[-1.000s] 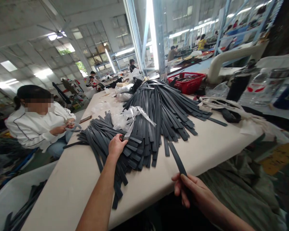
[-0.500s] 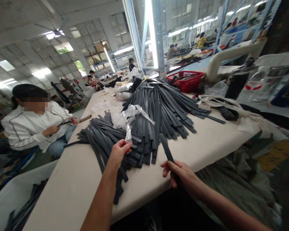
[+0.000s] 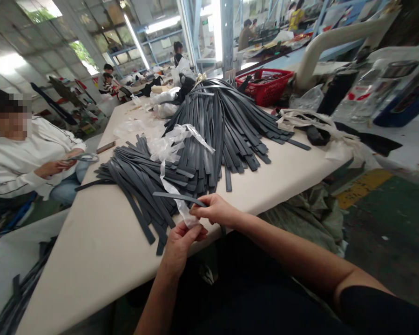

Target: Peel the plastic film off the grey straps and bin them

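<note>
My left hand [image 3: 182, 239] pinches the lower end of a whitish plastic strip [image 3: 171, 188] that trails up to crumpled clear plastic. Just right of it, my right hand [image 3: 214, 211] is closed on a dark grey strap [image 3: 178, 196], whose free end points left across the plastic strip. Both hands are close together at the table's front edge. Beyond them a large fanned bundle of dark straps [image 3: 204, 125] lies on the table, tied at its far end. A smaller pile of straps [image 3: 132, 172] lies to its left.
The pale table [image 3: 87, 251] runs away from me. A red basket [image 3: 274, 90] stands behind the big bundle, with clear bottles [image 3: 361, 93] at the right. At left, a person in a white top [image 3: 31, 153] sits beside the table. A white bin [image 3: 7, 246] holds more straps.
My right hand has moved left with its strap, which has swung from upright to pointing left. My left hand has drawn the plastic strip toward me. The view has shifted right and down.
</note>
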The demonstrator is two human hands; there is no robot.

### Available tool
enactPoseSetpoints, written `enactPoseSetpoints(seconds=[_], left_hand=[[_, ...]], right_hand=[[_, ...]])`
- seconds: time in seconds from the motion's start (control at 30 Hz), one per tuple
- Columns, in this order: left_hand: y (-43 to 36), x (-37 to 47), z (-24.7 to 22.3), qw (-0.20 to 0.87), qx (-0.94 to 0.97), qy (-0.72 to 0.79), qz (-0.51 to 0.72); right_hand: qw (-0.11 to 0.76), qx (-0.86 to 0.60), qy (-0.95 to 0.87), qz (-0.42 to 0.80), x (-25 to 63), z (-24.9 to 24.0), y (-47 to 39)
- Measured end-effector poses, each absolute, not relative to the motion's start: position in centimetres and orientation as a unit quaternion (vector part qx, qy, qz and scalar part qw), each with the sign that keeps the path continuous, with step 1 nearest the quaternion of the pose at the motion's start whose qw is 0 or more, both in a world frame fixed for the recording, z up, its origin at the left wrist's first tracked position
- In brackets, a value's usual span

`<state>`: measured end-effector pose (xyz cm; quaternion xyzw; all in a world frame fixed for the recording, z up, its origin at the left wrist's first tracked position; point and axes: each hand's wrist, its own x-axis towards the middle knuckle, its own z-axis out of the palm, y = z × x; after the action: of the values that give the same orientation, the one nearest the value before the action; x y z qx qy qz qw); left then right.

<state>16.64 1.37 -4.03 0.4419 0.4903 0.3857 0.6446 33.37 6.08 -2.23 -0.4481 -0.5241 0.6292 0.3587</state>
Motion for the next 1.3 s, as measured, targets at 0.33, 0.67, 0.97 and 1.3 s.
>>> enactPoseSetpoints(seconds=[0.33,0.67,0.97,1.3], left_hand=[[0.6,17.2,-4.2,0.654,0.447,0.500,0.350],[2.2,15.8,-3.6,0.692,0.494,0.453,0.268],[1.9,16.8,-3.4,0.714,0.407,0.451,0.347],[3.6,18.3,-2.0,0.694,0.176,0.445,0.538]], right_hand=[[0.278,-0.488,-0.655,0.506,33.6,-1.0,5.4],[0.243,-0.500,-0.738,0.382,34.3,0.1,4.6],[0.283,-0.481,-0.715,0.421,35.3,-0.3,4.8],[0.470,-0.444,-0.607,0.462,39.8,-2.0,-1.0]])
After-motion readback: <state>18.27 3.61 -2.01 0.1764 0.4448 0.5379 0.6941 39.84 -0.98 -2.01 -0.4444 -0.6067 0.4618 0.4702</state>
